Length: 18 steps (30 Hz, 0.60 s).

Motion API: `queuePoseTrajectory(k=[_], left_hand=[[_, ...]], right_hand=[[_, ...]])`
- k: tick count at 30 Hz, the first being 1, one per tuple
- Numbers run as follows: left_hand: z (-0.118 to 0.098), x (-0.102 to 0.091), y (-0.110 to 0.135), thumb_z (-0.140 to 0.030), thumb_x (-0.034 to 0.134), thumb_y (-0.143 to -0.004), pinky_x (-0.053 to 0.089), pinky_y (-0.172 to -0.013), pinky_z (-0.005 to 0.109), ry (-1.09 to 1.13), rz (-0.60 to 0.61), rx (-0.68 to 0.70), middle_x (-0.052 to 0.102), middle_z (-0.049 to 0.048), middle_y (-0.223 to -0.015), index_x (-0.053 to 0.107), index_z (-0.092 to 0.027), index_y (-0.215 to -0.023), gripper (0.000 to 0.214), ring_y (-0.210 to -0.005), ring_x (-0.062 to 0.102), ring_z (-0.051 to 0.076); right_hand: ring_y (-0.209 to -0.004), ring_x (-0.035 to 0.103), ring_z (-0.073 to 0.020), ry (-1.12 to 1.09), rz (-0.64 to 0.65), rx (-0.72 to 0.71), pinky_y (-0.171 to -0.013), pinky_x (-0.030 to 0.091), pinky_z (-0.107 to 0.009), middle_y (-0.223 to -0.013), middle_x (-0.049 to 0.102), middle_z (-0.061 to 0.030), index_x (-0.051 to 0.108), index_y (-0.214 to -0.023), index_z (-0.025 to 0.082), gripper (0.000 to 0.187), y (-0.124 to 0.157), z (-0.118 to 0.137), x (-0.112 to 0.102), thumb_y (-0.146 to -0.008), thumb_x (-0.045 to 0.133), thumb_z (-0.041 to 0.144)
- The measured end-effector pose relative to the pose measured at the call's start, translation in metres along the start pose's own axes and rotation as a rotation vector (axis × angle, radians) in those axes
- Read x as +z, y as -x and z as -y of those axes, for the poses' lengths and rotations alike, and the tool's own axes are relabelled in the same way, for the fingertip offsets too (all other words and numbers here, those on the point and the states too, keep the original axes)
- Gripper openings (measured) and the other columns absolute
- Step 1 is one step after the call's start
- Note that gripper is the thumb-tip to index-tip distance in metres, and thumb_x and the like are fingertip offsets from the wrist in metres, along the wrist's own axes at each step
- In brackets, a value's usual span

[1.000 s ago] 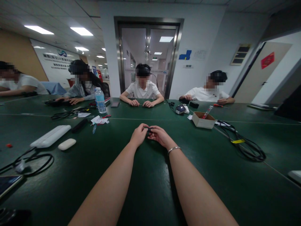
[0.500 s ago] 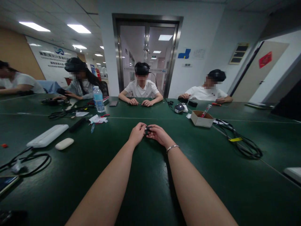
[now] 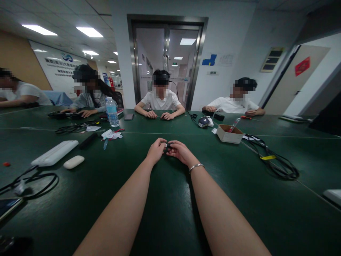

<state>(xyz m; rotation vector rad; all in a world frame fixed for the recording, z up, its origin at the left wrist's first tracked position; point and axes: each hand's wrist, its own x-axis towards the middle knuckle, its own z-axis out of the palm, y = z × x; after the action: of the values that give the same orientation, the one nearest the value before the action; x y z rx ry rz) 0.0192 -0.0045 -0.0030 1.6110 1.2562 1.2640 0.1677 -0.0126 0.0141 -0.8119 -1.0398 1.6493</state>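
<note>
Over the middle of the green table (image 3: 170, 199), my left hand (image 3: 156, 151) and my right hand (image 3: 180, 152) meet at the fingertips. Between them is a small black object with a pale, shiny part (image 3: 167, 145), too small to name. Both hands are closed on it, the left thumb and fingers at one end, the right ones at the other. The fingers hide most of it. A metal bracelet circles my right wrist.
Left lie a white power-bank-like block (image 3: 55, 153), a white oval case (image 3: 74, 162), a black cable and a phone (image 3: 10, 206). A water bottle (image 3: 112, 113) stands farther back. Right are an open cardboard box (image 3: 229, 136) and a coiled cable (image 3: 279, 167). Several people sit opposite.
My hands stay nearly in place, with slightly more of the shiny part showing between the fingers. At back left, a seated person's hands have lowered to the table.
</note>
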Motion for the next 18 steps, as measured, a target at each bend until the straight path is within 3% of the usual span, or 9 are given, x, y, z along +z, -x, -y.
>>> queuePoseTrajectory(k=[5, 8, 13, 15, 18], left_hand=[[0.001, 0.000, -0.001, -0.027, 0.047, -0.081, 0.039, -0.051, 0.020, 0.022, -0.038, 0.015, 0.056, -0.0010, -0.068, 0.058, -0.019, -0.095, 0.019, -0.056, 0.052, 0.010], [0.003, 0.000, -0.003, -0.033, 0.050, -0.081, 0.040, -0.053, 0.020, 0.027, -0.081, 0.026, 0.058, 0.0000, -0.073, 0.057, -0.018, -0.091, 0.019, -0.059, 0.053, 0.010], [0.005, -0.002, -0.002, -0.035, 0.057, -0.077, 0.039, -0.059, 0.021, -0.140, -0.060, 0.078, 0.058, -0.0007, -0.072, 0.060, -0.019, -0.085, 0.018, -0.064, 0.052, 0.011], [0.004, -0.003, 0.000, -0.034, 0.060, -0.075, 0.038, -0.058, 0.022, -0.198, -0.016, 0.077, 0.056, -0.0024, -0.068, 0.060, -0.019, -0.087, 0.019, -0.062, 0.051, 0.011], [0.000, -0.002, 0.005, -0.035, 0.062, -0.074, 0.036, -0.056, 0.022, -0.261, 0.011, 0.063, 0.053, -0.0043, -0.063, 0.059, -0.020, -0.088, 0.021, -0.058, 0.049, 0.011]], right_hand=[[-0.046, 0.057, -0.0093, 0.090, 0.008, 0.009, -0.060, 0.059, -0.030, -0.064, 0.062, -0.0008, 0.053, -0.092, 0.015, 0.014, -0.001, -0.002, 0.002, -0.084, 0.051, 0.004], [-0.037, 0.051, -0.0068, 0.265, -0.007, -0.042, -0.050, 0.058, -0.026, -0.062, 0.060, 0.0035, 0.051, -0.091, 0.016, 0.019, -0.003, -0.007, 0.007, -0.079, 0.057, 0.003], [-0.038, 0.055, -0.0072, 0.554, -0.098, -0.130, -0.036, 0.045, -0.014, -0.060, 0.058, 0.0040, 0.055, -0.080, 0.015, 0.018, -0.005, -0.013, 0.012, -0.072, 0.061, 0.000], [-0.041, 0.056, -0.0082, 0.561, -0.120, -0.108, -0.036, 0.044, -0.013, -0.058, 0.058, 0.0027, 0.057, -0.079, 0.014, 0.017, -0.005, -0.013, 0.010, -0.071, 0.057, -0.002], [-0.039, 0.054, -0.0071, 0.372, -0.129, -0.095, -0.038, 0.046, -0.015, -0.063, 0.061, 0.0018, 0.057, -0.085, 0.014, 0.026, -0.004, -0.010, 0.008, -0.068, 0.049, -0.003]])
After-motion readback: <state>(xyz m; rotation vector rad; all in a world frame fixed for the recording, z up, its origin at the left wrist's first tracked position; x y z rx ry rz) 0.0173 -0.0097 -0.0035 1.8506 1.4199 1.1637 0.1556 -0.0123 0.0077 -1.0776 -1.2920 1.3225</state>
